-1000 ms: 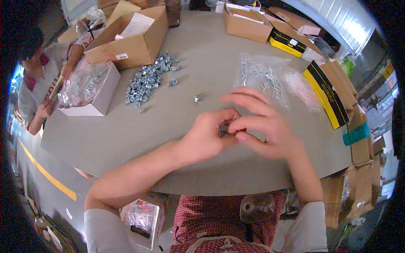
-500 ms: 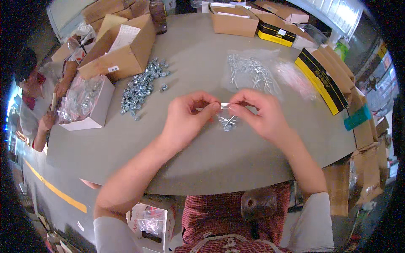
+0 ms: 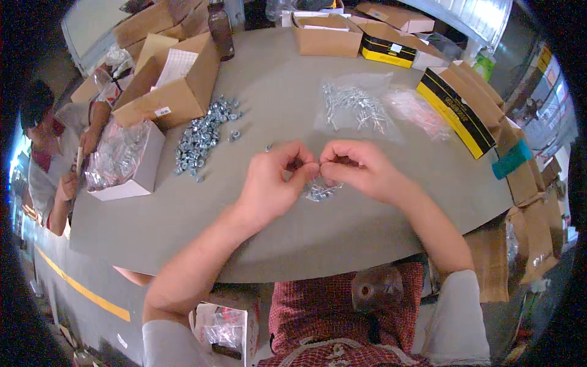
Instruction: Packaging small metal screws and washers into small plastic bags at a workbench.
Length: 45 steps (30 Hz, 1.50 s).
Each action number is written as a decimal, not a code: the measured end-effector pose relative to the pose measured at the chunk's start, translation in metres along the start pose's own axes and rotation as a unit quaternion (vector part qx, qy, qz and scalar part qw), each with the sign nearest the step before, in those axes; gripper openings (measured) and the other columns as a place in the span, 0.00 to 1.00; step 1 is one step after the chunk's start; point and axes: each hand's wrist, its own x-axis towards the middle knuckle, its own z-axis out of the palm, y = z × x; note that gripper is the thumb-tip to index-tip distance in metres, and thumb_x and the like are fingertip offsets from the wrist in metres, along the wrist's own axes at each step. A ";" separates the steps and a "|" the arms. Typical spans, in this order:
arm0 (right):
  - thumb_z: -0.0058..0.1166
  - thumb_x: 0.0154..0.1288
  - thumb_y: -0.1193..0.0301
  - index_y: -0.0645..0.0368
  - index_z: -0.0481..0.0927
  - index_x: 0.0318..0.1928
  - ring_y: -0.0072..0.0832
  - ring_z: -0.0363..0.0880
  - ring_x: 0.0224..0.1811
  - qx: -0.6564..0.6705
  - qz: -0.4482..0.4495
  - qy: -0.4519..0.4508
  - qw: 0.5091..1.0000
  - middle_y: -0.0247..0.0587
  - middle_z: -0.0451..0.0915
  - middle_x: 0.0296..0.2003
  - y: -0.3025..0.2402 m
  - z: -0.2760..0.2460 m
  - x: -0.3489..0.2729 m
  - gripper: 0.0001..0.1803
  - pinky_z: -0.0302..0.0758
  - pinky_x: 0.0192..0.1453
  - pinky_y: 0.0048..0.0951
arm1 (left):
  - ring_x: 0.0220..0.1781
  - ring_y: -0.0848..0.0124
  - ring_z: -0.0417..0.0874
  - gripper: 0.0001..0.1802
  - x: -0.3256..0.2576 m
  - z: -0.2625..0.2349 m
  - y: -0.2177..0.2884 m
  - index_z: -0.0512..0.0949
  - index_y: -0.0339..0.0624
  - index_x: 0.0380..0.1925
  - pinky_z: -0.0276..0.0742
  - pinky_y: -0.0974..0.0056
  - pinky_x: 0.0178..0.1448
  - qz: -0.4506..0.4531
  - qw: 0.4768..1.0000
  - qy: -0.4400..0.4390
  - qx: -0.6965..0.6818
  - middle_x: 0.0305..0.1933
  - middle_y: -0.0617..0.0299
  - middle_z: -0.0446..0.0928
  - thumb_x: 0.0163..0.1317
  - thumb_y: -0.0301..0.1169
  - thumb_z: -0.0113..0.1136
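Note:
Between my two hands hangs a small clear plastic bag with shiny metal screws and fittings at its bottom. My left hand pinches the bag's top edge between thumb and fingers. My right hand pinches the same edge from the other side, its fingertips close against the left ones. Left of my hands lies a heap of loose metal nut-like fittings. Beyond my hands is a larger clear bag of long screws, with a pile of small clear bags with red marks beside it.
At the left stand an open cardboard box and a white box of filled bags. Another person works beyond them. Yellow-and-black boxes line the right side. A dark bottle stands at the back.
My fingertips have come closer together along the bag's top edge, which stretched flat between them before. The whole view has shifted slightly.

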 end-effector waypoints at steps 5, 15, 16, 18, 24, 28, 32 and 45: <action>0.58 0.64 0.67 0.59 0.80 0.35 0.19 0.75 0.31 -0.068 -0.005 0.003 0.998 0.33 0.79 0.27 -0.006 -0.009 -0.008 0.07 0.73 0.35 0.27 | 0.37 0.77 0.79 0.03 0.001 -0.002 -0.001 0.79 0.37 0.33 0.77 0.67 0.45 0.001 0.999 -0.035 0.011 0.32 0.64 0.81 0.65 0.25 0.62; 0.59 0.63 0.67 0.54 0.77 0.39 0.42 0.82 0.37 -0.176 -0.126 0.147 0.965 0.44 0.81 0.35 -0.005 0.028 -0.058 0.08 0.76 0.37 0.40 | 0.34 0.77 0.81 0.04 -0.016 0.016 0.012 0.79 0.34 0.32 0.78 0.68 0.41 -0.019 0.992 -0.075 -0.098 0.30 0.63 0.82 0.63 0.23 0.64; 0.59 0.63 0.67 0.55 0.77 0.37 0.44 0.81 0.36 -0.194 -0.122 0.154 0.961 0.44 0.80 0.34 -0.007 0.027 -0.064 0.07 0.76 0.37 0.42 | 0.35 0.77 0.81 0.04 -0.017 0.018 0.017 0.79 0.35 0.32 0.78 0.68 0.42 -0.011 0.990 -0.091 -0.110 0.31 0.63 0.82 0.64 0.24 0.64; 0.58 0.63 0.68 0.56 0.76 0.37 0.39 0.81 0.35 -0.225 -0.120 0.172 0.952 0.42 0.79 0.34 -0.022 0.026 -0.079 0.07 0.77 0.38 0.38 | 0.36 0.77 0.81 0.04 -0.021 0.024 0.020 0.79 0.36 0.32 0.78 0.68 0.43 0.013 0.988 -0.105 -0.117 0.32 0.64 0.81 0.64 0.24 0.64; 0.59 0.62 0.69 0.58 0.75 0.35 0.32 0.81 0.34 -0.238 -0.054 0.196 0.950 0.40 0.79 0.33 -0.020 0.025 -0.111 0.08 0.77 0.35 0.34 | 0.37 0.76 0.78 0.03 -0.032 0.027 0.026 0.78 0.39 0.34 0.74 0.69 0.45 -0.013 0.986 -0.104 -0.132 0.35 0.65 0.79 0.67 0.25 0.61; 0.60 0.63 0.70 0.59 0.76 0.36 0.28 0.81 0.33 -0.182 -0.101 0.219 0.953 0.38 0.80 0.30 -0.008 0.024 -0.135 0.08 0.77 0.38 0.31 | 0.35 0.77 0.77 0.03 -0.035 0.037 0.026 0.77 0.39 0.33 0.73 0.70 0.43 0.004 0.979 -0.141 -0.145 0.33 0.65 0.79 0.67 0.25 0.61; 0.61 0.66 0.69 0.58 0.81 0.40 0.21 0.79 0.34 -0.058 -0.010 0.291 0.955 0.32 0.81 0.30 0.002 -0.002 -0.191 0.07 0.78 0.44 0.28 | 0.32 0.76 0.77 0.05 -0.032 0.046 0.016 0.77 0.40 0.31 0.72 0.71 0.39 -0.023 0.977 -0.122 -0.174 0.28 0.64 0.78 0.67 0.26 0.61; 0.55 0.65 0.72 0.60 0.84 0.47 0.30 0.83 0.35 -0.150 0.131 0.533 0.822 0.44 0.85 0.39 0.053 -0.144 -0.309 0.12 0.79 0.43 0.32 | 0.31 0.77 0.78 0.03 -0.022 0.045 0.008 0.76 0.39 0.39 0.71 0.71 0.33 -0.081 0.986 -0.067 -0.126 0.31 0.63 0.81 0.67 0.25 0.60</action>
